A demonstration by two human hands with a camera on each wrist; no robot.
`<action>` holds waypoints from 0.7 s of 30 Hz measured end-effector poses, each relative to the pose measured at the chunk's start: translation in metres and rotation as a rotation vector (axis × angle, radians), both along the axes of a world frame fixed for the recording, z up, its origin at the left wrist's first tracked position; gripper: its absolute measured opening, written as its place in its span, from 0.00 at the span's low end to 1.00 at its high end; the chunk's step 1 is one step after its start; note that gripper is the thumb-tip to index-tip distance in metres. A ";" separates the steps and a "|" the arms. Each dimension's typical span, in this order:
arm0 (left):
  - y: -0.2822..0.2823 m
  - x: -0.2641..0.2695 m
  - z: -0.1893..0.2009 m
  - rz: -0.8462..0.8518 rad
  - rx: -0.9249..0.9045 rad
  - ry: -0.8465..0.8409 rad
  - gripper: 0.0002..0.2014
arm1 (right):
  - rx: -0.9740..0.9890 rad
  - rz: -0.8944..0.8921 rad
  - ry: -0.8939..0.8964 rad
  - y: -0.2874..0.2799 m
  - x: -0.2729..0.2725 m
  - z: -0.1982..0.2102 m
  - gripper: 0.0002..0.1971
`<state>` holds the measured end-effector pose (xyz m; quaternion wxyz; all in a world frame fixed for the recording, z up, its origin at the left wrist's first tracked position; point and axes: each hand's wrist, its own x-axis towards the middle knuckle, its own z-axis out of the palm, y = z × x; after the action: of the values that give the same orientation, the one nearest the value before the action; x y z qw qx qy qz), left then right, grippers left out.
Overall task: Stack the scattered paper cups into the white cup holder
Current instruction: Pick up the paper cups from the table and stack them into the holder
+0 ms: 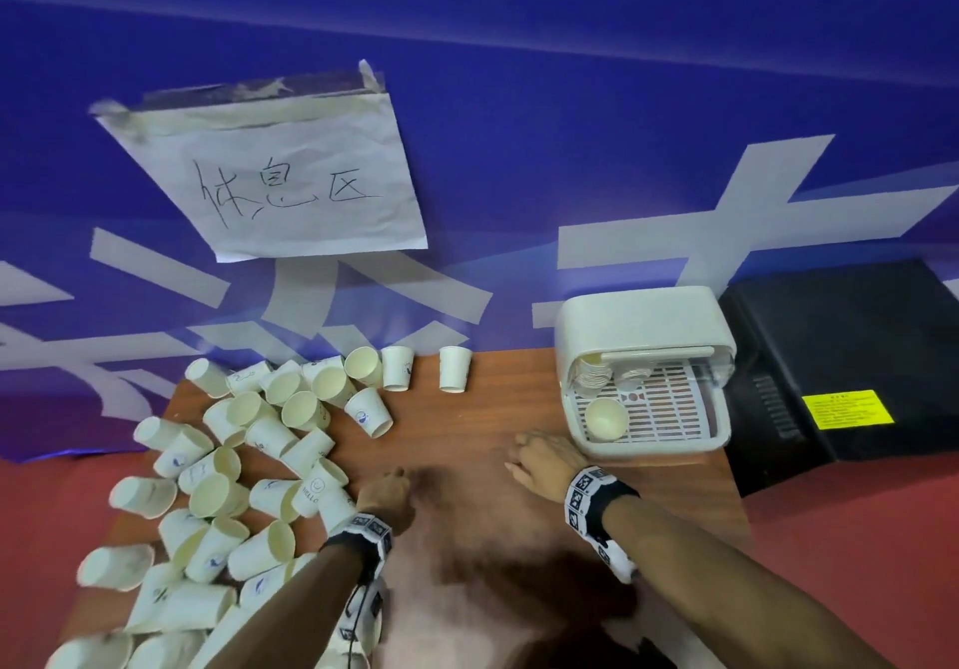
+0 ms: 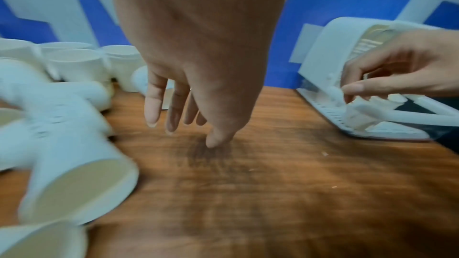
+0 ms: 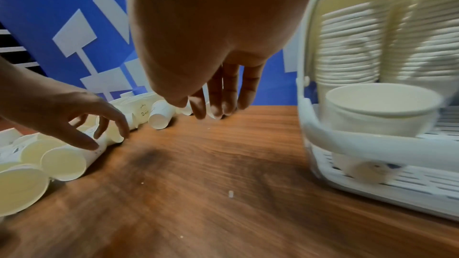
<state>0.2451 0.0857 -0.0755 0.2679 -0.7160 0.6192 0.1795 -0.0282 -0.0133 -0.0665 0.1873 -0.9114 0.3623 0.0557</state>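
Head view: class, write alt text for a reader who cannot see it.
Two empty hands, left hand and right hand, hover over a brown wooden table. Scattered white paper cups lie piled at left; a white plastic cup holder stands at right.

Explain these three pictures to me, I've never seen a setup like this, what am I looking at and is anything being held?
No machine here: a person wears three cameras, one on the head and one on each wrist. The head view looks down on a wooden table against a blue wall. The other two views look along each hand toward its fingers. Many scattered paper cups lie in a heap on the left; two stand upright near the wall. On the right sits the white cup holder, with stacked cups inside and one loose cup on its slotted tray. The left hand reaches beside the heap and the right hand hangs near the holder. Both hands hold nothing.
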 end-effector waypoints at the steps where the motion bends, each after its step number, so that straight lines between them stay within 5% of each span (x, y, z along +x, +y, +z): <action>1: 0.009 0.016 0.000 0.018 0.004 -0.025 0.27 | 0.012 0.018 0.010 0.001 0.010 -0.002 0.18; 8: 0.049 0.088 -0.010 0.042 0.027 -0.074 0.25 | 0.034 0.101 0.069 0.000 0.080 -0.009 0.18; 15: 0.042 0.106 -0.011 0.000 0.011 -0.001 0.19 | 0.035 0.054 0.119 -0.032 0.132 -0.017 0.17; 21: 0.023 0.114 -0.002 -0.022 -0.028 0.105 0.19 | 0.060 -0.107 0.167 -0.097 0.163 -0.027 0.32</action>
<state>0.3596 0.1084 -0.0772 0.2269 -0.7023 0.6428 0.2053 0.1351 -0.1103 -0.0938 0.1864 -0.8769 0.4229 0.1323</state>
